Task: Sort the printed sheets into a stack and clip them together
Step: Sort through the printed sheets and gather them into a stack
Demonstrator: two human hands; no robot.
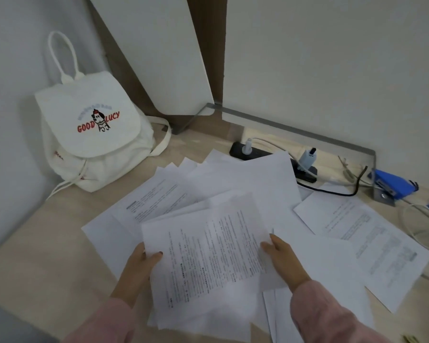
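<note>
The bundle of sheets [208, 256] is at the near middle of the tabletop [47, 243], held between both hands. Its printed face is up and its lines of text run slantwise. The left hand [140, 264] grips its left edge, with the thumb on the printed face and the fingers [138, 251] curled behind the paper. The right hand [282, 258] grasps the right edge, with the thumb and one finger on the paper; the rest of its fingers are hidden. Both wrists wear pink sleeves [315, 308].

Under and behind the bundle, loose sheets [159, 194] lie fanned across the tabletop, overlapping one another, some printed and some showing blank. One more printed sheet [362, 233] lies to the right, partly over the others.

At the far edge of the fan a black power strip [254, 151] with white plugs lies along the wall, its near part covered by paper. A blue stapler [394, 185] sits at the far right beside trailing cables [332, 191]. At the far left a white backpack [92, 134] printed GOOD LUCY stands in the corner, and a white panel [154, 58] leans on the wall behind it.
</note>
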